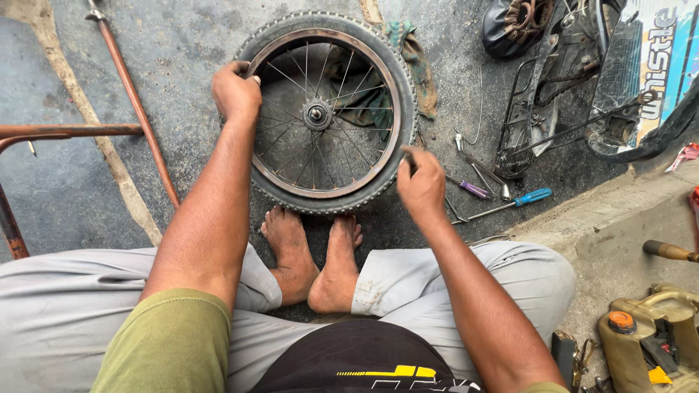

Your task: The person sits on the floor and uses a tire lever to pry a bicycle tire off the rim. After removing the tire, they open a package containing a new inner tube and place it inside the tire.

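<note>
A small spoked bicycle wheel [328,113] with a knobbly black tyre lies flat on the dark ground in front of my bare feet. My left hand [235,92] grips the tyre and rusty rim at the wheel's left side. My right hand [420,184] presses on the tyre at its right side, fingers closed around a thin metal tool whose tip meets the rim. The hub [317,114] sits at the wheel's centre.
A blue-handled screwdriver [510,204], a purple-handled tool [470,188] and metal levers lie right of the wheel. A dirty rag [415,62] lies under the wheel's far side. Rusty pipes [138,102] stand left; a bicycle rack [539,109] and a concrete ledge [619,218] are right.
</note>
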